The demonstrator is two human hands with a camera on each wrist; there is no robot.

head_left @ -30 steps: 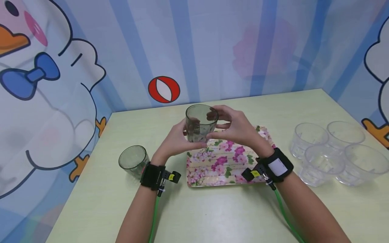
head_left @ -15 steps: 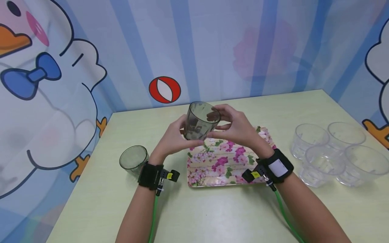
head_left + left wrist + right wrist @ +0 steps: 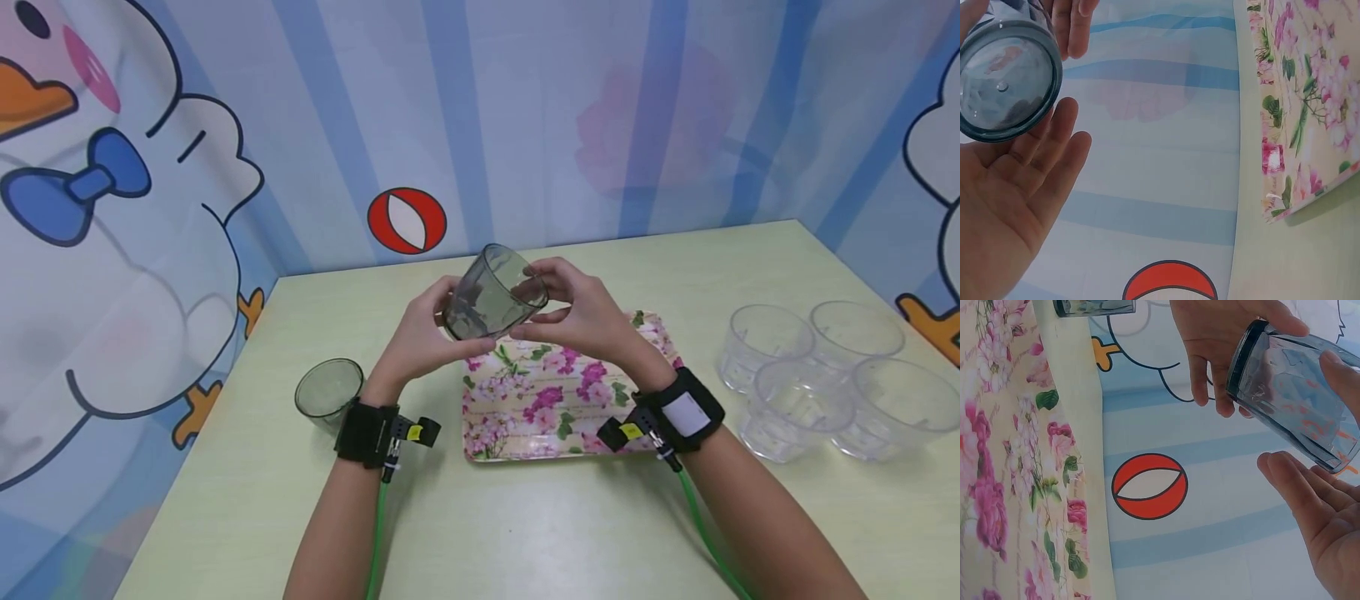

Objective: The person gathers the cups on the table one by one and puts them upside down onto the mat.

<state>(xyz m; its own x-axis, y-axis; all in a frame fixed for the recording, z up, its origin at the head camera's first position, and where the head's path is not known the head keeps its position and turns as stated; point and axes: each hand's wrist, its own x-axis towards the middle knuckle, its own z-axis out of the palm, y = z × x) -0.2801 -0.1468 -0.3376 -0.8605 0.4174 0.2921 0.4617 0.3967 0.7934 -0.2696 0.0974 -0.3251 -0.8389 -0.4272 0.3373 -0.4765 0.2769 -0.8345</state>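
Observation:
A smoky green glass tumbler [image 3: 491,296] is held in the air above the floral tray's back left part, tilted so its mouth faces right. My left hand [image 3: 420,333] grips it near the base, thumb along the lower side. At the rim, my right hand [image 3: 581,308] holds the other end between thumb and fingers. The left wrist view shows the round base of the tumbler [image 3: 1004,87] facing the camera. In the right wrist view, the tumbler [image 3: 1297,394] spans the space between both hands, and the right fingers [image 3: 1300,487] lie under its rim end.
A second smoky green tumbler [image 3: 326,392] stands upright on the table at left, beside the left wrist. The pink floral tray [image 3: 555,408] lies below the hands. Several clear glasses [image 3: 802,404] cluster at right. A printed cloth wall [image 3: 525,125] rises behind the table.
The tumbler has gone from upright to tilted, its base swinging left and its mouth turning right. My left hand has shifted slightly left and up with the base; my right hand has barely moved.

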